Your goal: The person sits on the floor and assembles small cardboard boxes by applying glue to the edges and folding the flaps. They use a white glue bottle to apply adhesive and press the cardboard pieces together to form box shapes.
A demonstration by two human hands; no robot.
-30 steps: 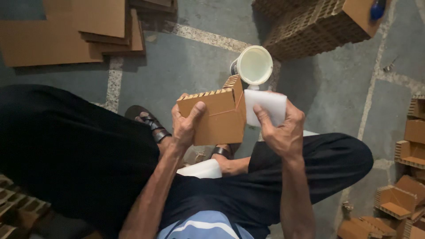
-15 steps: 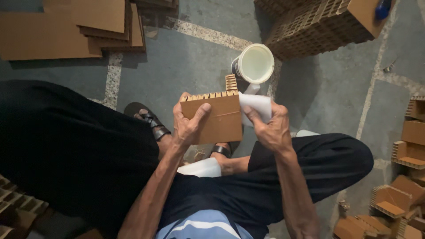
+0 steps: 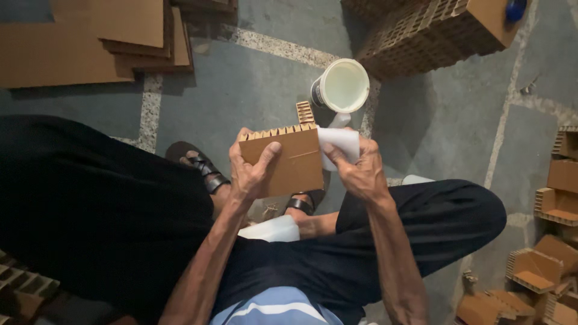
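Note:
A brown honeycomb cardboard block (image 3: 289,157) is held upright in front of me over my lap. My left hand (image 3: 251,171) grips its left side, thumb across the front face. My right hand (image 3: 356,168) holds a white cloth or pad (image 3: 341,142) pressed against the block's right edge. A white tub of pale glue or paste (image 3: 342,86) stands on the floor just beyond the block, its mouth open.
Flat cardboard sheets (image 3: 90,36) lie at top left. A stack of honeycomb board (image 3: 433,30) is at top right. Several small cardboard pieces (image 3: 542,271) sit at right. A white container (image 3: 274,230) rests between my legs, near my sandalled feet.
My right hand moved left with the white pad, from apart at the right to pressing on the block's right edge. The block dropped slightly and turned squarer to me.

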